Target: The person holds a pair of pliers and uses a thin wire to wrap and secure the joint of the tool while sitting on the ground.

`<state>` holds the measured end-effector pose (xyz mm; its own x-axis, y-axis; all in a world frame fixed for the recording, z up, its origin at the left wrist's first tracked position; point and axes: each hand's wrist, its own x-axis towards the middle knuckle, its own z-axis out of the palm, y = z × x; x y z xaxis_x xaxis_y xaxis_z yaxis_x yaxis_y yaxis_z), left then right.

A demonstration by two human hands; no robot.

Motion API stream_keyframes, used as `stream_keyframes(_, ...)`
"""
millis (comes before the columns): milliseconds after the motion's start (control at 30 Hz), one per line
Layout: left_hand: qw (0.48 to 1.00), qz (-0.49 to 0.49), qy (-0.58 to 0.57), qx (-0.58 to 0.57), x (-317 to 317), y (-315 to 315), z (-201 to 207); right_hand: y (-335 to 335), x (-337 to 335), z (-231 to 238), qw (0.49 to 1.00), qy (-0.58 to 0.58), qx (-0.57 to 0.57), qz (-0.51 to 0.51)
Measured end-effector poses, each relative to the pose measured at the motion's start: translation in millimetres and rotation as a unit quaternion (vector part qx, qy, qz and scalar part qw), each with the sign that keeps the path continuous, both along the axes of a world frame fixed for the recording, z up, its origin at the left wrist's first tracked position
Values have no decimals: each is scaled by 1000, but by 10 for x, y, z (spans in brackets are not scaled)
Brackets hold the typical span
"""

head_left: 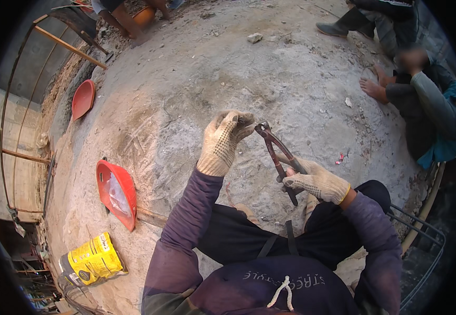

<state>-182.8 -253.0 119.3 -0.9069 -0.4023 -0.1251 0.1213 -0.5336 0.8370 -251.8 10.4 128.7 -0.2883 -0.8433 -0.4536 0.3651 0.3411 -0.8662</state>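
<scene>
My right hand (317,181), in a cream work glove with dark grip dots, is closed round the handles of a pair of rusty end-cutting pincers (276,150). The pincers tilt up and to the left, and their handles stand apart. Just left of the jaws is my left hand (221,140), gloved the same way, with thumb and fingertips pressed together. What those fingers pinch, if anything, is too small to make out. Both hands are raised in front of my bent legs (228,231), above the pale, dusty ground (186,100).
To the left lie a red scoop-shaped pan (132,210) holding whitish material, another red pan (83,98) and a yellow-and-black bag (95,260). A person (422,100) sits at right; others are at the top edges. Bent metal rods (422,223) lie lower right. Wooden stakes (70,47) stand upper left.
</scene>
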Motion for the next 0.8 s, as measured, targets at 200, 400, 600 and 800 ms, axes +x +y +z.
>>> stream_keyframes(200, 1000, 10, -21, 1, -5, -1, 21, 2, 3, -50, 1000, -7, 8, -14)
stream_keyframes(400, 999, -13, -39, 14, -6, -19, -33, -4, 10, -173, 997, 67, -39, -10)
stream_keyframes(600, 999, -24, -48, 8, 0, -29, -50, -21, 27, -155, 997, 67, -39, -5)
stream_keyframes(800, 998, -34, -48, 2, -2, 4, -83, -37, 51, -102, 997, 77, -12, 2)
